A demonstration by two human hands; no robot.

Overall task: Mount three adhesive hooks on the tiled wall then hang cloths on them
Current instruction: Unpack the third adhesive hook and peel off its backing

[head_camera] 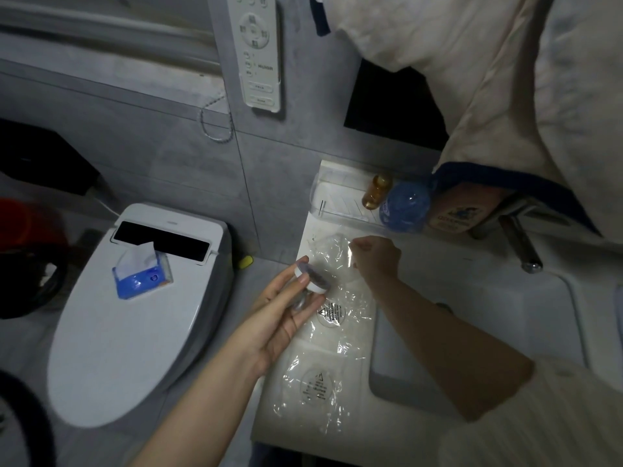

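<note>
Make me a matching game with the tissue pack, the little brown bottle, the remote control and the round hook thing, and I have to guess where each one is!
Things:
1. tissue pack
2. small amber bottle
3. remote control
4. round adhesive hook

Places:
A. held in the left hand
B. on the closed toilet lid
C. fixed to the grey tiled wall
D. in the clear tray at the back of the sink counter

Right pairs: 1-B, 2-D, 3-C, 4-A
</note>
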